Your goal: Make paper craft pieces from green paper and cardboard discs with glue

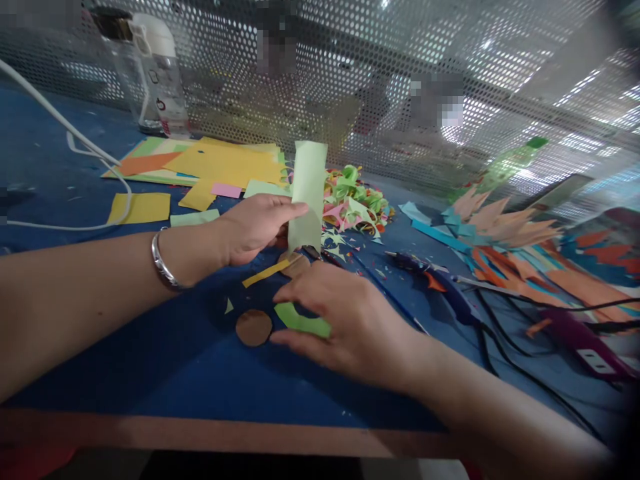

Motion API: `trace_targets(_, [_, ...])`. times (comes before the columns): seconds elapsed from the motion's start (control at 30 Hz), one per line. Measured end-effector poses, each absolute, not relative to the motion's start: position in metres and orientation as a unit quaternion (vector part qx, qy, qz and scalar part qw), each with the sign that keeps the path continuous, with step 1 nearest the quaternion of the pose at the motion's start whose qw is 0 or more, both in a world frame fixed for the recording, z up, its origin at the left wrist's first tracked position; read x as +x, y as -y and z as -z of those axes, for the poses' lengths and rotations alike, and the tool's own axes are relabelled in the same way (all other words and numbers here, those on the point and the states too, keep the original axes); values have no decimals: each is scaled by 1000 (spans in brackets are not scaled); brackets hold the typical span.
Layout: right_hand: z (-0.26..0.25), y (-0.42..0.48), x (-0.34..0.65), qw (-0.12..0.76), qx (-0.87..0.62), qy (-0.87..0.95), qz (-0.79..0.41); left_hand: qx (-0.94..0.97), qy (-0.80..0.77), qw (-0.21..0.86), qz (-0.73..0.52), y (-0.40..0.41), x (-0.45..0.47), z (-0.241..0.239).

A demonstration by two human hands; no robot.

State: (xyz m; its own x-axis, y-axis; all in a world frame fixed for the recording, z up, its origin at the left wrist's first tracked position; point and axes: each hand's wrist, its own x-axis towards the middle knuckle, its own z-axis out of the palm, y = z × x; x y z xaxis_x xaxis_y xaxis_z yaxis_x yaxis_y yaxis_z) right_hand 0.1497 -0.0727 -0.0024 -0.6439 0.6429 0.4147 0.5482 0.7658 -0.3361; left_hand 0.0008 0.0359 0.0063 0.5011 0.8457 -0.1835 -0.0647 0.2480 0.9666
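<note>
My left hand (260, 227), with a silver bangle at its wrist, pinches an upright strip of pale green paper (309, 180) under the thumb. Below it my right hand (350, 320) hovers with thumb and fingers apart in a C shape, nothing visible between the tips. A bright green paper piece (305, 323) shows through that gap, partly hidden by the hand. Beside the right thumb lies a round brown cardboard disc (253, 328). A second disc (296, 265), partly covered by a narrow yellow paper strip (265, 272), lies between the hands.
Coloured paper sheets (225, 163) and a heap of paper scraps (355, 200) lie behind my hands. A blue glue gun (445, 287), a purple device (580, 340) and dark cables are at right, near orange-and-blue paper cutouts (505, 227). Bottles (167, 87) stand by the perforated metal screen (225, 73).
</note>
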Motion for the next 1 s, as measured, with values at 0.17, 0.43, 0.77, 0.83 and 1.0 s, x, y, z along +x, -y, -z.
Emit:
trace_targets(0.17, [7,76,137,201,-291,932,-74,525,-369,697,-320,-34,1,-8])
trace_targets(0.43, [10,75,133,167,-287,943,-15,542,-352,690,-326,-31,2,-6])
trace_targets(0.77, [14,70,125,192,-287,937,53,543,-365,681,-330,-31,3,-5])
trace_targets(0.83, [12,68,128,219,-292,929,61,545,-361,681,-331,-31,3,-5])
trace_targets(1.0, [4,56,152,313,-401,860,38,545,-375,679,-317,-26,4,-8])
